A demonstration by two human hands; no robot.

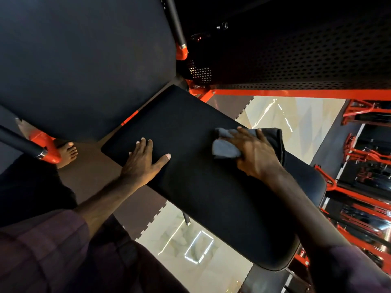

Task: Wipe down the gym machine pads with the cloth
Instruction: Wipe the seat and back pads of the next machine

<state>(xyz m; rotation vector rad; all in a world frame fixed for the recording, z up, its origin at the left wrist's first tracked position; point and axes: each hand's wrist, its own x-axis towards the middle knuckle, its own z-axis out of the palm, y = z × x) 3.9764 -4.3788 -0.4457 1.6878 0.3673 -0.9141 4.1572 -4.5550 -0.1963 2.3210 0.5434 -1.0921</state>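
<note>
**Cloth bunched under my right hand on the seat pad**

My right hand point(254, 153) presses a folded grey cloth point(226, 148) flat against the black seat pad point(211, 197), fingers spread over the top of it and the thumb side curled round its nearer edge, so I count it as gripped rather than merely covered. A darker fold of the cloth runs out past my fingertips toward the pad's far edge. My left hand point(143, 161) lies flat on the same pad, fingers straight, holding nothing, well to the left of the cloth and bracing me.

I judge the cloth to be light, soft and limp: it will crumple and slide under the palm unless I keep a fold pinched. The best hold is where I have it, over the thick bunched middle, with downward pressure.

The pad looks smooth, padded and slightly yielding, fixed to the orange frame point(275, 93), so it should not shift under the stroke. The large backrest pad point(80, 60) stands beyond my left hand.
</note>
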